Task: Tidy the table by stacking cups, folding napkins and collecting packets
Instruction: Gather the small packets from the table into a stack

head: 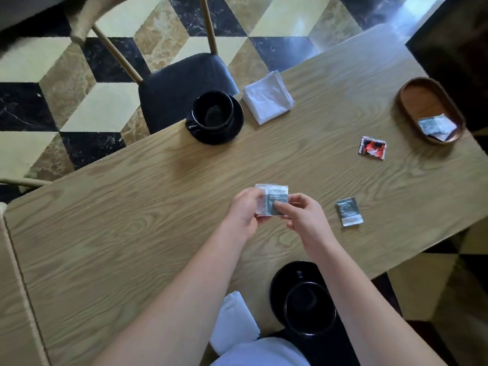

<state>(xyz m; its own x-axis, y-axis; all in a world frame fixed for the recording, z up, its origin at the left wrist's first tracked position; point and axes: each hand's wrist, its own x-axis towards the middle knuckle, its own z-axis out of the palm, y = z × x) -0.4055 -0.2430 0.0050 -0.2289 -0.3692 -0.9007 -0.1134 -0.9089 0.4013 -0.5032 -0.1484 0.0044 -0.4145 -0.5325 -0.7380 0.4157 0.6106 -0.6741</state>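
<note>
Above the middle of the wooden table (132, 207), my left hand (243, 215) and my right hand (303, 217) together hold a small bundle of grey and white packets (274, 200). Another grey packet (349, 211) lies flat on the table to the right of my right hand. Further back lies a red packet (372, 148). One black cup on its saucer (214, 116) stands at the far edge, with a folded white napkin (268, 97) beside it. A second black cup on a saucer (306, 302) stands at the near edge, next to another white napkin (235, 323).
A brown oval wooden tray (412, 101) at the far right holds a grey packet (437, 126). A chair with a black seat (182, 83) is pushed up to the far side. The floor is tiled in black, cream and brown.
</note>
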